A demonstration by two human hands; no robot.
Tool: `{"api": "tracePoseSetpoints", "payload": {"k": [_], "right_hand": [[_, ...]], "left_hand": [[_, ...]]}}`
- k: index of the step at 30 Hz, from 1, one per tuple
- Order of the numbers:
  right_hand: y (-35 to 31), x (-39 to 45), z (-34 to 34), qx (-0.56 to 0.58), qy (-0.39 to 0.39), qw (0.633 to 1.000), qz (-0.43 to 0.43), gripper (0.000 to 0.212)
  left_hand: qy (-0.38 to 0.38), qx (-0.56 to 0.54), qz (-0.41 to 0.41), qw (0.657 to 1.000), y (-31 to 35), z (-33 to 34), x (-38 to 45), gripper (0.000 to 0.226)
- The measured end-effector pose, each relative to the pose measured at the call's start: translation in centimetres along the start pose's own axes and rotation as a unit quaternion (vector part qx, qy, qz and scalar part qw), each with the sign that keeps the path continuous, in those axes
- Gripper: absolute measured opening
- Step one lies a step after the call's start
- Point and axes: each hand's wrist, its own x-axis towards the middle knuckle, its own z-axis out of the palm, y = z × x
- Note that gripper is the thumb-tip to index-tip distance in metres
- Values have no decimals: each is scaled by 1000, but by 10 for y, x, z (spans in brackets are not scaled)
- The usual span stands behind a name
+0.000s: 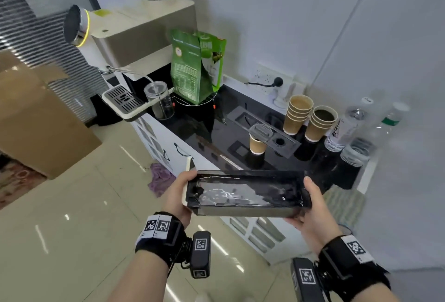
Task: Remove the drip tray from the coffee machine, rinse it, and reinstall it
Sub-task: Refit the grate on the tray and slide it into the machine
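Observation:
I hold the drip tray (245,195), a long black rectangular tray with a cream front panel at its left end, level in front of the counter. Liquid glistens inside it. My left hand (177,195) grips its left end and my right hand (310,207) grips its right end from below. The cream coffee machine (144,29) stands at the far left of the black counter, with a metal grille plate (122,100) on a cream base sticking out at its foot.
Beside the machine stand a glass cup (160,100) and a green bag (197,65). On the black counter (216,133) are paper cup stacks (298,113), a single paper cup (257,142) and water bottles (346,125). A cardboard box (36,113) and purple cloth (159,178) are on the floor.

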Motion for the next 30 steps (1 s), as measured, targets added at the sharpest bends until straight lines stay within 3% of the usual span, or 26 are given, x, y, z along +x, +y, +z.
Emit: {"api": "tracePoseSetpoints", "payload": {"k": [3, 8, 11, 14, 18, 22, 26, 30], "right_hand": [[-5, 2, 0, 8, -3, 1000, -10, 40], [-18, 7, 6, 31, -19, 999, -36, 46], [-24, 3, 3, 34, -46, 997, -47, 45], [-28, 1, 3, 39, -47, 996, -67, 47], [-30, 2, 14, 37, -69, 993, -92, 49], [-40, 4, 21, 37, -88, 991, -93, 49], [-40, -2, 26, 29, -104, 988, -114, 47], [-53, -11, 26, 27, -102, 984, -145, 48]], "left_hand": [[-8, 10, 12, 1000, -3, 6, 2, 28], [-16, 15, 32, 999, 2, 10, 8, 44], [-22, 24, 39, 999, -1, 14, 13, 17], [-41, 22, 33, 998, 2, 17, 15, 30], [-40, 8, 58, 998, 21, 18, 15, 13], [-36, 6, 63, 997, 28, 20, 15, 10], [-13, 7, 67, 998, 39, 23, 3, 47], [13, 1, 68, 998, 53, 38, -6, 102]]}}
